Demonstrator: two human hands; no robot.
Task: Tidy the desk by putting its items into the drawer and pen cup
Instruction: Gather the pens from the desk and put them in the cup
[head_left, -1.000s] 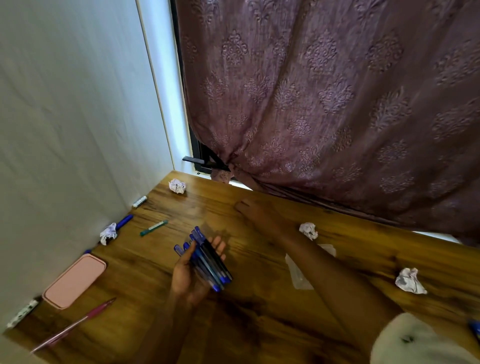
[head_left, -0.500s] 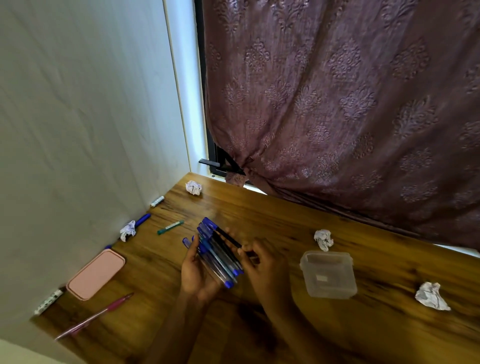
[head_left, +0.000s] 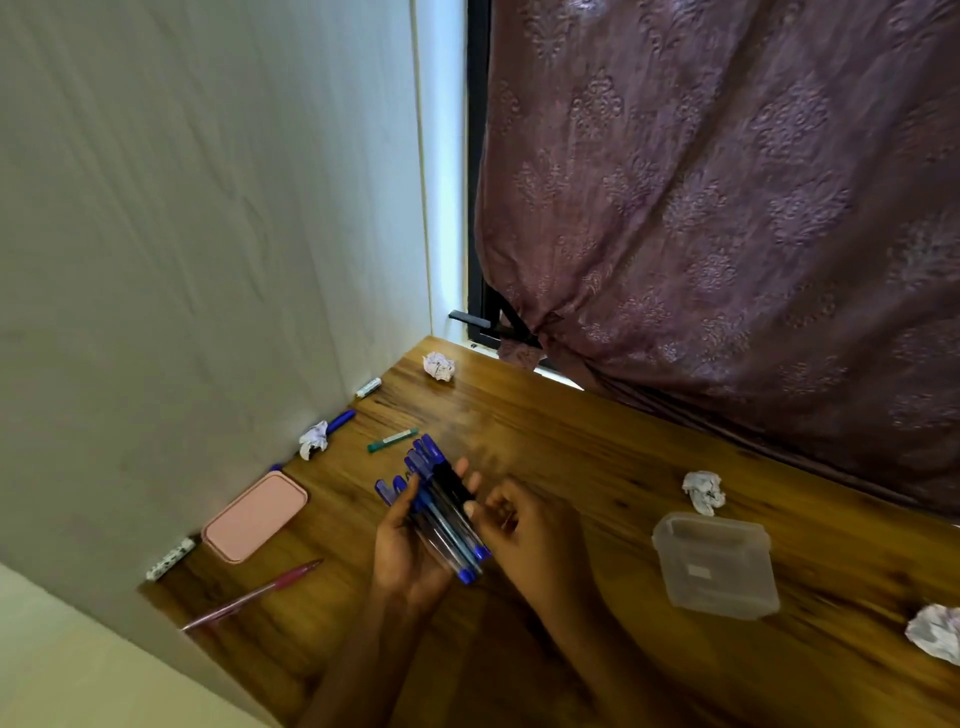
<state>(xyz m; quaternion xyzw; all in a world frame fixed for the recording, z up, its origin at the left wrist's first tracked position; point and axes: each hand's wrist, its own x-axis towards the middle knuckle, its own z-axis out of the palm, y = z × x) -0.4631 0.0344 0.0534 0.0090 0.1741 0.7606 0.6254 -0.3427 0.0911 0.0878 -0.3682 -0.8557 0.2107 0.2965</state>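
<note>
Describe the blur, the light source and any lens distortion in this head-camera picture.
Head view: the right hand is motion-smeared, the bundle of blue pens in the left hand fairly sharp. Head view: daylight comes from a bright window strip beside the curtain; the near desk is dim. Head view: the wide lens makes the wall lean, and the crumpled paper at lower right is soft.

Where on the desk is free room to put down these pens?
Bare wood: between the right hand and the clear box; along the curtain from the corner paper ball to the middle paper ball. Crowded by the wall: pink case, green marker.
</note>
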